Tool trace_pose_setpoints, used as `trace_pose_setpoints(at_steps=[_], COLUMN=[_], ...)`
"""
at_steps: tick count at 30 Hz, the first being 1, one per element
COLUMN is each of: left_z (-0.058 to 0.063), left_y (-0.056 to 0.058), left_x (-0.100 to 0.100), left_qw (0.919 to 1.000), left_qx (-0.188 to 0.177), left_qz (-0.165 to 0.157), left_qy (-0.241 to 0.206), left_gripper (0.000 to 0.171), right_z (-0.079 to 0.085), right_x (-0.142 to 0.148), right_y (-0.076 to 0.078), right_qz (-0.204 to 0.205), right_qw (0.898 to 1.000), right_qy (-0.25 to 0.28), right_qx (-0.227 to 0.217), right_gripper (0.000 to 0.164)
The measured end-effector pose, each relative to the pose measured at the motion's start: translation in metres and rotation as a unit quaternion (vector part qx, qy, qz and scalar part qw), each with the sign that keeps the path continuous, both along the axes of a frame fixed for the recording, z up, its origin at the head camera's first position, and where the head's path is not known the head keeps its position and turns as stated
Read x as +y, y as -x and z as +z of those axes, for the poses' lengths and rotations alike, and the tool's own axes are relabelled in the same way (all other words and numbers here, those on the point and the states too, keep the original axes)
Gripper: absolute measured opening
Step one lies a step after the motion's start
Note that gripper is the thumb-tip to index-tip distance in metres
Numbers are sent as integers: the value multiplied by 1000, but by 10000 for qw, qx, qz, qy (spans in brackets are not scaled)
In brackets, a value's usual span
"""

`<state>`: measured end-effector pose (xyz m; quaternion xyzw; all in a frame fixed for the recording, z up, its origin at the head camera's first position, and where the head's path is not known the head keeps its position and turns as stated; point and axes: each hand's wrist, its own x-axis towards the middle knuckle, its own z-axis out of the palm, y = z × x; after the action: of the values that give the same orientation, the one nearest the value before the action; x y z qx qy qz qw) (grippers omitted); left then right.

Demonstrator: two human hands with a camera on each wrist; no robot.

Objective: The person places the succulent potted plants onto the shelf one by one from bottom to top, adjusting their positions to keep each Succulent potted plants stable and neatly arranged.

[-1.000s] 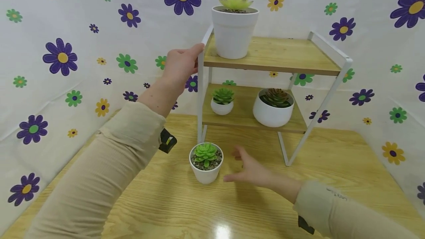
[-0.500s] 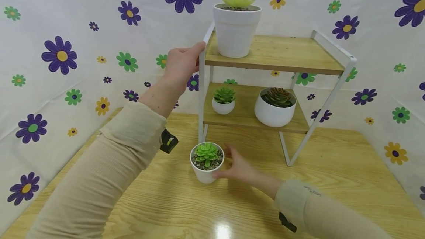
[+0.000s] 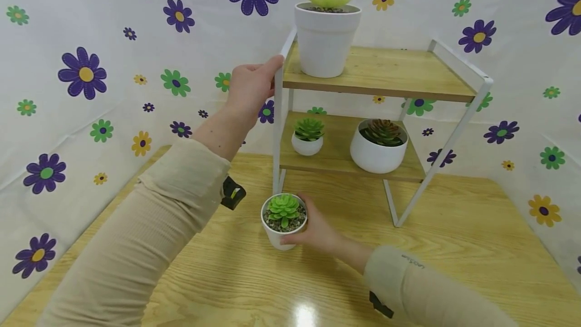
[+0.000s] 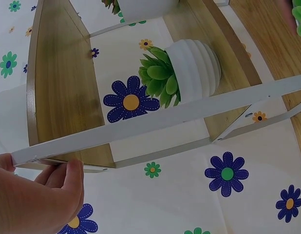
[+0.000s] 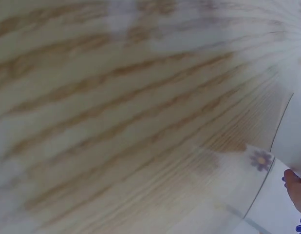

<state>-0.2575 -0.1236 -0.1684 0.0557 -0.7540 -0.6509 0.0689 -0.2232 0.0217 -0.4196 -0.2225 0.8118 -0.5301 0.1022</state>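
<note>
In the head view my left hand [image 3: 250,90] grips the upper left corner of a two-tier plant stand [image 3: 399,70] with wooden shelves and a white metal frame. The left wrist view shows the thumb and fingers of that hand [image 4: 48,190] pinching the white frame bar [image 4: 141,124]. A potted succulent [image 3: 283,210], bright green in a white pot with gravel, stands on the table in front of the stand's left leg. My right hand [image 3: 315,228] holds this pot from the right, thumb in front and fingers behind, partly hidden. The right wrist view shows mostly blurred wood.
On the top shelf, at the left, stands a tall white pot [image 3: 324,47] with a yellow-green succulent. The lower shelf bears a small round potted succulent [image 3: 307,138] and a wider white bowl planter [image 3: 379,153]. Behind the wooden table [image 3: 218,271] hangs a flower-patterned cloth [image 3: 118,95].
My right hand has moved left, from beside the potted succulent to a hold on its pot. My left hand keeps its grip on the stand. The head view has shifted slightly.
</note>
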Motion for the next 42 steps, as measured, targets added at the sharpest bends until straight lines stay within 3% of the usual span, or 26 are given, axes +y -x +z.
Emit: trace_pose_setpoints(at_steps=[12,21,28,35,42], left_z=[0,0,0,0,0], left_y=[-2,-1,-1,-1,-2], left_x=[-1,1,1,0,0], left_qw=[10000,10000,9999,9999,10000], left_qx=[-9,-5,-107,-124,-72], left_qz=[7,-25,-15,-17,-56], left_qy=[34,46,11,34,-39], left_gripper=[43,44,44,45,45], right_z=[0,13,19,30,52], right_x=[-3,15,34,56,82], right_y=[-3,-12,-14,-18,-28], right_qz=[-291,-704,-740,-685,-636], right_qw=[9992,9971,9970,9975,9980], right_qy=[260,187,-64,-23,-12], right_qx=[-15,-212,-201,-173,-57], right_gripper=[94,94,96,93,92])
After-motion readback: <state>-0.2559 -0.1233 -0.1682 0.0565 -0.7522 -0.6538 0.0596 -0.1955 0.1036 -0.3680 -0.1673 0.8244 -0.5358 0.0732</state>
